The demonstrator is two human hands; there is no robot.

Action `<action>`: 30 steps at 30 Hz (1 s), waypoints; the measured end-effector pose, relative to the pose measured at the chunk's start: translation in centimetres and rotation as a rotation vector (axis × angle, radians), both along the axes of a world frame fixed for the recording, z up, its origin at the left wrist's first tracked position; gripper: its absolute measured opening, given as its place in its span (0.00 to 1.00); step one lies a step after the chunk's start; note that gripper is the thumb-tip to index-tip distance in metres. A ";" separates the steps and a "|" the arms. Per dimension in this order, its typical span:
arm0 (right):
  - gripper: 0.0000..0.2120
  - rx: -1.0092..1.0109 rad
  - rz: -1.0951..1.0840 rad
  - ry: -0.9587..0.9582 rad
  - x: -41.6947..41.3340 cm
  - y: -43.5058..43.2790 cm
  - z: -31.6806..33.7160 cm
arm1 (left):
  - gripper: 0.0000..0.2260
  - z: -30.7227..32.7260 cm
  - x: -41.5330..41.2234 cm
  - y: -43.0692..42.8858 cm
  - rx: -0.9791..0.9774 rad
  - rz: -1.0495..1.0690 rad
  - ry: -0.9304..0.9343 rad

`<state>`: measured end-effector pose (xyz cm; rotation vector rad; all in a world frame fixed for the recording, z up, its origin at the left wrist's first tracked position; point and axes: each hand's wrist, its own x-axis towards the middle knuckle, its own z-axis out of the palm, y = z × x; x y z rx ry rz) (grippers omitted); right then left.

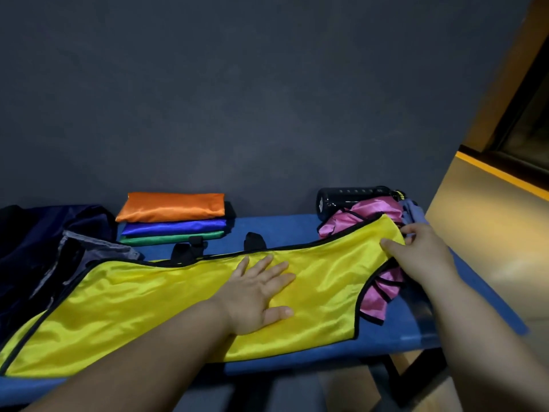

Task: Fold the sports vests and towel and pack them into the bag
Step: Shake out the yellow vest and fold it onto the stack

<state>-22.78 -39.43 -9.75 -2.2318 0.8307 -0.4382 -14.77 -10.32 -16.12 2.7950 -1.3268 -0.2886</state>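
Worktop (297, 227) in blue runs left to right through the lower half of the frame, and the yellow vest (154, 301) lies stretched along it, black-trimmed, from the lower left corner up to the right of centre; its left end laps over the edge of the dark bag (44, 230) that sits open at the left. Your left hand (261, 289) lies flat on the middle of the yellow vest, fingers straight and spread, palm down, holding nothing; your right hand (421, 248) is at the vest's far right end, thumb on top of the shoulder strap and fingers curled over its edge, so you have that strap pinched. Under that same end lies the pink vest (378, 295), crumpled, showing both below the yellow armhole and above the strap; just behind it a black bottle (350, 197) lies on its side against the dark wall, and a grey-blue cloth (413, 212) bunches up beside the bottle, just above your right fingers; you cannot tell from here whether that is the towel. Left of centre, at the back of the worktop, stands a neat stack: orange vest (172, 206) on top, blue vest (175, 227) under it, green vest (172, 239) at the bottom, all folded flat; two black straps (190, 251) poke up from behind the yellow vest's upper edge, between the stack and your left hand.
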 end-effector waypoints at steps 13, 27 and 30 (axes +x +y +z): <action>0.15 0.064 0.175 0.103 1.0 -0.5 2.8 | 0.30 0.9 -1.7 -5.4 0.005 0.040 0.056; 0.09 0.002 0.289 -0.107 1.7 2.4 3.1 | 0.31 0.5 -1.4 -6.4 -0.169 0.113 0.248; 0.08 0.023 0.362 -0.149 2.1 4.1 3.2 | 0.27 1.5 -1.2 -5.8 -0.599 0.281 0.497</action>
